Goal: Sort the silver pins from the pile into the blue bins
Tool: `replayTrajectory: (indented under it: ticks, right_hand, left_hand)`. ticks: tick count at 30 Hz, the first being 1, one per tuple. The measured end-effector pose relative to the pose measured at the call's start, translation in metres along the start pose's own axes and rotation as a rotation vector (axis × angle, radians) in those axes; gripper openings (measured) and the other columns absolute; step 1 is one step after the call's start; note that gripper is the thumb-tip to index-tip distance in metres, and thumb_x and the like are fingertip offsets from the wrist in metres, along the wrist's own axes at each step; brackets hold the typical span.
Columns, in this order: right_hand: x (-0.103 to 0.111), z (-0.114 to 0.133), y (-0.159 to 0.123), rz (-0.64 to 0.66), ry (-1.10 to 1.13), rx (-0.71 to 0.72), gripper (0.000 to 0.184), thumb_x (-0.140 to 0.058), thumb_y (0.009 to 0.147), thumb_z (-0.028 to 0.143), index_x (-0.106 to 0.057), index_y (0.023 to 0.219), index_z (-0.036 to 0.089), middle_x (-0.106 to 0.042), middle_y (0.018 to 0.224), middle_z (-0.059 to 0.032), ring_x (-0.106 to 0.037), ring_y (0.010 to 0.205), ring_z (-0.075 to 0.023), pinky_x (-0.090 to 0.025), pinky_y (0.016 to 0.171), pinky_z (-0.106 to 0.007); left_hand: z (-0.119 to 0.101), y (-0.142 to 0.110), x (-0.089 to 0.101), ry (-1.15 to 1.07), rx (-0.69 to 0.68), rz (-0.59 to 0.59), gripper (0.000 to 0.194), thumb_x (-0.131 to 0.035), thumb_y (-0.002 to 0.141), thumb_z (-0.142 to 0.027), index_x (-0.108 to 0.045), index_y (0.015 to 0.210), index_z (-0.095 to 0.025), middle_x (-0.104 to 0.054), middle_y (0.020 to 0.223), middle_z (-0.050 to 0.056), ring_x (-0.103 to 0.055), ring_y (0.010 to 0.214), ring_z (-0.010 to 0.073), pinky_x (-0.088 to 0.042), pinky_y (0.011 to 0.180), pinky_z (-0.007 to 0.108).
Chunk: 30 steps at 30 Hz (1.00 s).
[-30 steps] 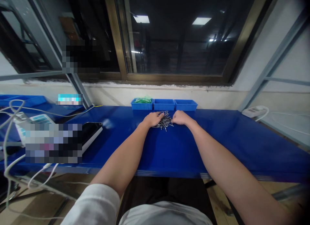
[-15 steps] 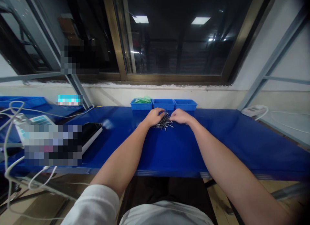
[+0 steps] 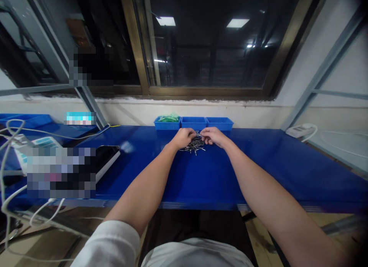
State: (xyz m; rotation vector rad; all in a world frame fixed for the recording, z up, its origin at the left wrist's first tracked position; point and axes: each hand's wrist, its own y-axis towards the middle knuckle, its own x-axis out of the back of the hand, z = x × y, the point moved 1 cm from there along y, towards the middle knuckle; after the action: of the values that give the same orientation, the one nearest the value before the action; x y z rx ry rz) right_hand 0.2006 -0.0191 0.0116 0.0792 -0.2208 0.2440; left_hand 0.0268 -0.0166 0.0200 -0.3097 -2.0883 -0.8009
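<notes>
A loose pile of thin, dark and silvery metal rods [image 3: 196, 145] lies on the blue tabletop between my hands; their exact kind is too small to tell. My left hand [image 3: 184, 138] rests at the pile's left side, fingers curled and pinched together at its upper edge. Across from it, my right hand [image 3: 213, 136] is at the right edge, thumb and forefinger closed together and the other fingers bent beneath. Whatever either pinch holds is too small to make out.
Behind the pile stand three blue bins; the left bin [image 3: 167, 125] holds green plastic packaging. A black-and-white device [image 3: 107, 159], partly blurred out, sits at the left with white cables [image 3: 7, 190]. A white power strip [image 3: 300, 130] lies at the far right near a metal post.
My right hand has shifted slightly left over the pile's edge, and its lower fingers now show. My left hand stays nearly in place. The view has tilted a little.
</notes>
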Motion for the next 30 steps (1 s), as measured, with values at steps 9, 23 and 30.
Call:
replayTrajectory:
  ticks: [9, 23, 30]
  right_hand:
    - [-0.006, -0.003, 0.002, -0.108, 0.216, 0.155, 0.021, -0.062, 0.064, 0.034, -0.053, 0.063, 0.015, -0.055, 0.05, -0.0003, -0.046, 0.039, -0.007, -0.027, 0.034, -0.017]
    - [0.049, -0.016, 0.007, -0.486, 0.423, 0.174, 0.049, -0.046, 0.075, 0.041, -0.038, 0.119, 0.023, -0.062, 0.105, -0.0082, -0.059, 0.073, -0.0147, -0.04, 0.048, -0.02]
    - [0.051, -0.025, 0.011, -0.614, 0.15, 0.116, 0.042, -0.043, 0.076, 0.048, -0.052, 0.105, 0.019, -0.065, 0.086, -0.0072, -0.057, 0.065, -0.0147, -0.041, 0.05, -0.023]
  left_hand:
    - [-0.002, -0.002, 0.002, 0.031, -0.043, -0.037, 0.033, -0.043, 0.083, -0.038, -0.066, 0.081, -0.014, -0.066, 0.075, 0.004, -0.058, 0.067, 0.0157, -0.042, 0.068, 0.026]
    - [0.015, -0.002, 0.002, 0.014, 0.139, -0.169, 0.052, -0.036, 0.085, -0.051, -0.048, 0.12, -0.015, -0.065, 0.093, 0.007, -0.059, 0.087, 0.0202, -0.043, 0.076, 0.027]
    - [0.034, 0.001, -0.006, 0.126, 0.219, -0.135, 0.059, -0.031, 0.084, -0.055, -0.043, 0.125, -0.014, -0.058, 0.113, 0.011, -0.052, 0.106, 0.0225, -0.037, 0.091, 0.031]
